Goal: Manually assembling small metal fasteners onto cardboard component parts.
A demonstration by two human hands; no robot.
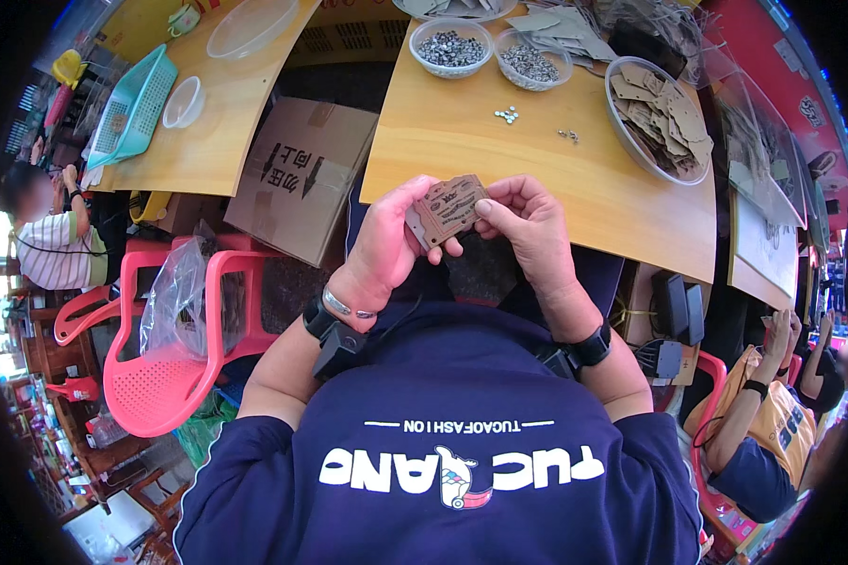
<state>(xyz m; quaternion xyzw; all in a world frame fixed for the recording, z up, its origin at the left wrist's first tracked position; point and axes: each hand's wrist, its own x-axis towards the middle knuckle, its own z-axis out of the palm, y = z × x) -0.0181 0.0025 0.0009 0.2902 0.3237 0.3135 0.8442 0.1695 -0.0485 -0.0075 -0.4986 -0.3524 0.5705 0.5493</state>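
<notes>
Over the near edge of the wooden table, both my hands hold a small brown tag (454, 205) with dark print and wavy edges. A grey layer shows along its left side. My left hand (393, 229) supports the tag from the left and below, with fingertips showing under its lower edge. My right hand (530, 218) pinches the tag's right edge between thumb and fingers. Whether a small fastener sits under that thumb is hidden. On the table ahead lie a cluster of small pale round pieces (507, 115) and a few small metal bits (568, 136).
Farther back on the table (424, 141) stand two plastic bowls of small metal pieces (451, 47) (530, 63). A larger bowl (615, 118) of tan tags is at right. A carton (297, 179) and pink chair (160, 391) are at left. Other people sit on both sides.
</notes>
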